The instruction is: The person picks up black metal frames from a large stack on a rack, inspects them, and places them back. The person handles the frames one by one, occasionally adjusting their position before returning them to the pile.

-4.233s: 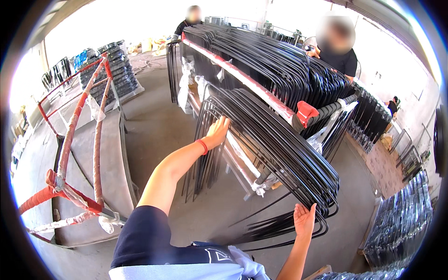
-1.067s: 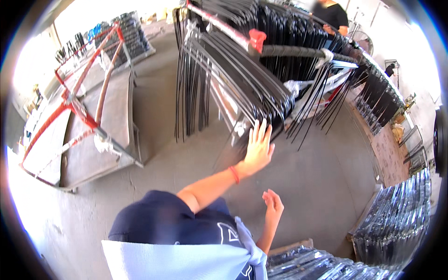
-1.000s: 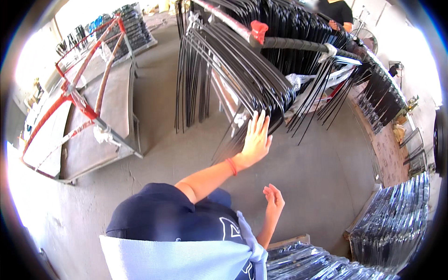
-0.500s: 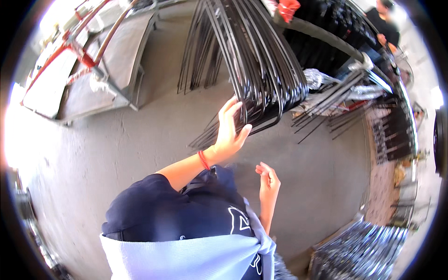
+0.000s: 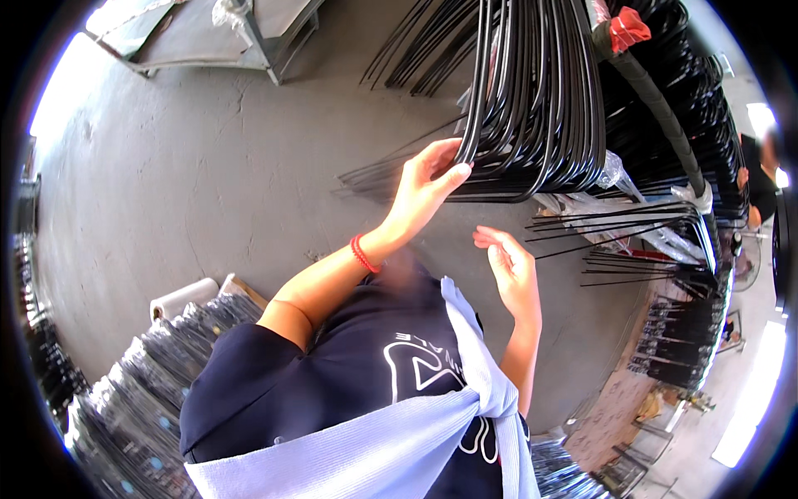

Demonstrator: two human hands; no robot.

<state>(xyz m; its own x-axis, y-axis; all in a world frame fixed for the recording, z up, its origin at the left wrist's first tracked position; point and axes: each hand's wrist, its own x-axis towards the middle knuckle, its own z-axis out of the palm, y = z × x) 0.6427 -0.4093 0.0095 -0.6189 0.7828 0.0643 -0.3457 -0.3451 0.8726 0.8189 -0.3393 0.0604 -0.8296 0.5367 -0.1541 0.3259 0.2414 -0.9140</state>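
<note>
Many black bent metal tube frames (image 5: 540,108) with rounded corners hang in a dense row at the upper middle. My left hand (image 5: 420,187), with a red beaded bracelet on its wrist, is closed round the lower corner of the leftmost tube frame. Its thumb lies on the near side and its fingers pass behind, partly hidden. Below the row, my right hand (image 5: 515,270) is raised in front of my body, apart from the frames. Its fingers are parted and hold nothing.
A dark padded rail (image 5: 657,100) with a red wrap (image 5: 629,30) runs right of the row. More thin black rods (image 5: 623,220) stick out below it. A metal cart (image 5: 208,46) stands at the upper left, and plastic-wrapped stacks (image 5: 158,399) at the lower left. Another person (image 5: 756,179) is at the far right.
The view has turned, bringing the wrapped stacks at lower left into sight. My left hand has gone from resting spread against the frames to gripping the end one. My right hand has risen and its fingers have parted.
</note>
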